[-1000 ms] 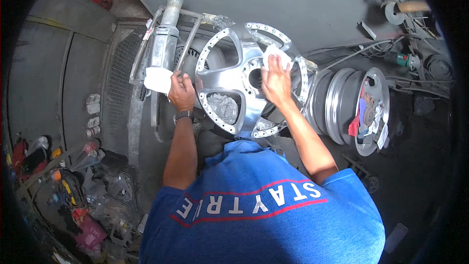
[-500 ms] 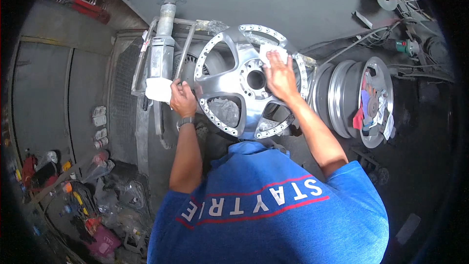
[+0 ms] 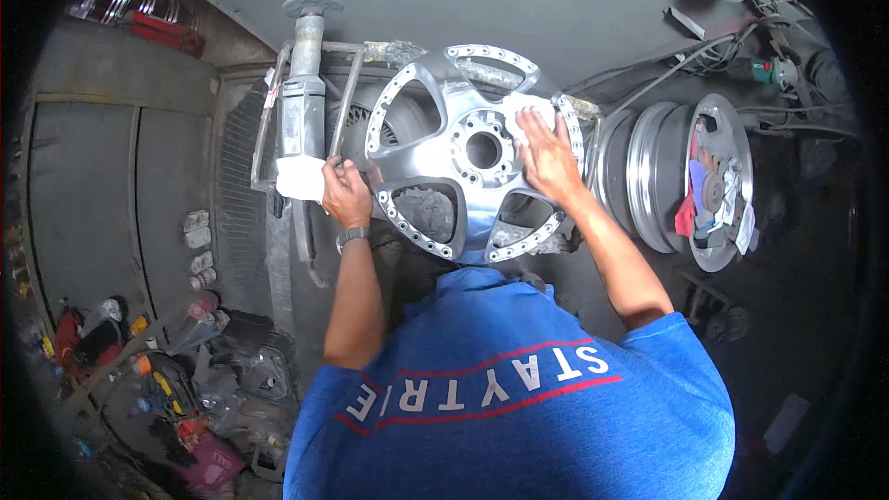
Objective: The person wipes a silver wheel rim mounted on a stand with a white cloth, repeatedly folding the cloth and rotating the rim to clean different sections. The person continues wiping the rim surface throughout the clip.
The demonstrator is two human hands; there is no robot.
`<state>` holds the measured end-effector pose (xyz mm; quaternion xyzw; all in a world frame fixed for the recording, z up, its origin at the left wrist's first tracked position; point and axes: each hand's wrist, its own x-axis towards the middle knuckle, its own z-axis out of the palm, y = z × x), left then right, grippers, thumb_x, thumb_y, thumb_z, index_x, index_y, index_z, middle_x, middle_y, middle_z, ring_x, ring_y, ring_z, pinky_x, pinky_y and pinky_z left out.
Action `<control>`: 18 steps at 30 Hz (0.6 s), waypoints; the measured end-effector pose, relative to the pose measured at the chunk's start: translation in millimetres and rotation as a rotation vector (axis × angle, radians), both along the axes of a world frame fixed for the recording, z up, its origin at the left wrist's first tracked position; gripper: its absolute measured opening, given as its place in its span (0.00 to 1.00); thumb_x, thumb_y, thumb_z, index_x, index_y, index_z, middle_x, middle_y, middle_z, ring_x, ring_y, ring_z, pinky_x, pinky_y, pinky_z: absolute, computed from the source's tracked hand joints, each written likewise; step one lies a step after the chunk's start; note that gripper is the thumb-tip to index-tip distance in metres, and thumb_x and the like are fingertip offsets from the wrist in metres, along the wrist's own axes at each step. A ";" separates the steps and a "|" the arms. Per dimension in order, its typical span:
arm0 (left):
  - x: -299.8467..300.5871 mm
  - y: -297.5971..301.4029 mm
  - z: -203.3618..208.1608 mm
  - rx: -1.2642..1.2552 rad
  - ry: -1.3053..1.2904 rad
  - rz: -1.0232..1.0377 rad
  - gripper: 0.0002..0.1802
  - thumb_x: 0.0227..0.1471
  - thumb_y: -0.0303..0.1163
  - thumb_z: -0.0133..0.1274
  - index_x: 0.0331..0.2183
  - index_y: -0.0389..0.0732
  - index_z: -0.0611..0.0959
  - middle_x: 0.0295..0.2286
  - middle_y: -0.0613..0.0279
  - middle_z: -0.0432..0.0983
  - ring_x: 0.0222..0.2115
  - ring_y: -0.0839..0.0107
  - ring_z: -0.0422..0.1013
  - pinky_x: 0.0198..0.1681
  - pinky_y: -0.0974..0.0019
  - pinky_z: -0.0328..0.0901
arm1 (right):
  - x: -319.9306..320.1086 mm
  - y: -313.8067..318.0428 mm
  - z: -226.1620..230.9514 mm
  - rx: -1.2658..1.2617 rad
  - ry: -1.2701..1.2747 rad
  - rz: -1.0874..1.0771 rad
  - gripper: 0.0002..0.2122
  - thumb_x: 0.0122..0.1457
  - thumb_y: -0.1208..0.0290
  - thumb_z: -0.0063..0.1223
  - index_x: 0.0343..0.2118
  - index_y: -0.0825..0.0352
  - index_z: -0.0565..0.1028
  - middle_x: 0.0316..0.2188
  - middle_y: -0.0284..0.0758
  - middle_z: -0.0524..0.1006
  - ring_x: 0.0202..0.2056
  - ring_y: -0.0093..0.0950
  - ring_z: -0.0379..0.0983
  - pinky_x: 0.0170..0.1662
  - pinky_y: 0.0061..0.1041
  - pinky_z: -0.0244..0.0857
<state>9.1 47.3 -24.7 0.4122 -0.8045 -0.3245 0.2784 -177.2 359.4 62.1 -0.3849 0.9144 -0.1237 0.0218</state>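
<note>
A silver five-spoke wheel face (image 3: pixel 480 208), with bolt holes round its rim, sits in front of my chest. My right hand (image 3: pixel 551 164) lies on its upper right spoke, fingers stretched out and pressing a white cloth (image 3: pixel 524 122) against the metal. Much of that cloth is hidden under the palm. Left of the wheel, my left hand (image 3: pixel 346 194) is closed at the edge of a second white cloth or paper (image 3: pixel 300 178), which lies against the lower end of a grey cylindrical tool (image 3: pixel 303 116). The left fingertips partly hide the grip.
A metal frame (image 3: pixel 346 97) stands behind the tool. On the right, a wheel barrel (image 3: pixel 653 176) lies on its side with rags and discs inside. Cables (image 3: pixel 648 74) and a green-and-grey power tool (image 3: pixel 774 70) are beyond it. Assorted clutter (image 3: pixel 204 398) covers the lower left.
My right hand and its cloth have slid slightly right and down along the spoke. My left hand stays almost in place beside the other white piece. The view has shifted a little.
</note>
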 end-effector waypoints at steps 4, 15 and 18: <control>-3.1 1.2 2.4 -0.059 0.003 0.004 0.14 0.61 0.37 0.54 0.45 0.41 0.80 0.22 0.59 0.75 0.23 0.60 0.73 0.30 0.54 0.66 | -69.2 8.7 -22.9 -0.044 -0.155 -0.274 0.26 0.71 0.56 0.38 0.65 0.69 0.66 0.66 0.50 0.65 0.68 0.45 0.58 0.71 0.56 0.43; -3.7 2.2 2.2 0.030 0.002 0.018 0.14 0.61 0.39 0.55 0.43 0.41 0.82 0.22 0.61 0.74 0.23 0.62 0.71 0.30 0.57 0.65 | -97.5 12.7 -25.1 -0.064 -0.141 -0.366 0.29 0.69 0.54 0.38 0.62 0.74 0.68 0.50 0.58 0.77 0.55 0.57 0.71 0.60 0.47 0.63; -1.5 1.7 2.2 0.007 0.011 0.004 0.14 0.60 0.38 0.55 0.44 0.40 0.81 0.22 0.60 0.75 0.23 0.62 0.71 0.29 0.57 0.65 | -100.7 17.6 -17.8 0.009 -0.381 -0.575 0.28 0.69 0.53 0.37 0.62 0.69 0.69 0.50 0.57 0.77 0.55 0.56 0.72 0.60 0.48 0.63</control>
